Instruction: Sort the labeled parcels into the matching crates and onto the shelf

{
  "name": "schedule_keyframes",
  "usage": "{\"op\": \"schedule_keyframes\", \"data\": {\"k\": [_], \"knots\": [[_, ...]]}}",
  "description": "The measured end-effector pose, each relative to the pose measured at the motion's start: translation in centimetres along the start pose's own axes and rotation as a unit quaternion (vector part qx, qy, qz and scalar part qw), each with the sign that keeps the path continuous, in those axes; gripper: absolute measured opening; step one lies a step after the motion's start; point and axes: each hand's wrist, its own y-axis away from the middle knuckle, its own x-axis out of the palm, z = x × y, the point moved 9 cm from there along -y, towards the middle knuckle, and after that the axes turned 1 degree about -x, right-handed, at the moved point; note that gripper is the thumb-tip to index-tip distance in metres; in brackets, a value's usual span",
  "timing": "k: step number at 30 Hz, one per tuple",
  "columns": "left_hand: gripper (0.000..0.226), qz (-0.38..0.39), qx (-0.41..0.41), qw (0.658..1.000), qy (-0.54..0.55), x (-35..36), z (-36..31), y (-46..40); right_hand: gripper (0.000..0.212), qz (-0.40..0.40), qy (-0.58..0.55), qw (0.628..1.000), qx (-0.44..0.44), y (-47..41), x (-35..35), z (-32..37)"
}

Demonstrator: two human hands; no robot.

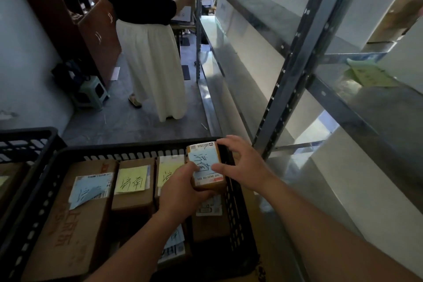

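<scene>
A small brown parcel with a blue handwritten label is held over the right end of a black plastic crate. My left hand grips its near end from below, thumb on the label. My right hand pinches its far and right edges with spread fingers. Inside the crate lie several cardboard parcels: a large one with a blue label, and one with a yellow label. The metal shelf stands to the right.
A second black crate sits at the left. A person in a dark top and white skirt stands ahead in the aisle. A brown cabinet and a small stool are at the left. A yellow note and a carton lie on the shelves.
</scene>
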Motion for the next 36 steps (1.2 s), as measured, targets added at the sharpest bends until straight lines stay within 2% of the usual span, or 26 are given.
{"op": "schedule_keyframes", "data": {"k": [3, 9, 15, 18, 23, 36], "knots": [[0.069, -0.009, 0.013, 0.999, -0.045, -0.1, 0.0, -0.3, 0.098, 0.058, 0.055, 0.997, -0.008, -0.4, 0.3, 0.0], [0.075, 0.003, 0.007, 0.992, -0.126, 0.4, 0.8, 0.0, 0.116, 0.116, 0.103, 0.987, -0.03, -0.6, 0.7, 0.6], [0.113, 0.022, 0.005, 0.992, -0.121, -2.7, 1.0, 0.8, 0.125, 0.158, 0.138, 0.977, -0.034, -0.2, 1.0, 1.3], [0.133, 0.07, -0.001, 0.989, -0.133, -4.8, 1.2, 0.8, 0.129, 0.166, 0.144, 0.975, -0.034, 0.4, 0.8, 2.1], [0.152, 0.143, 0.027, 0.982, -0.121, -7.9, 0.2, 0.8, 0.134, 0.158, 0.149, 0.976, -0.022, 2.3, 0.1, 3.1], [0.144, 0.217, 0.156, 0.955, -0.126, -13.1, -3.0, 4.3, 0.134, 0.059, 0.166, 0.984, 0.041, 11.5, 0.0, 8.8]]}}
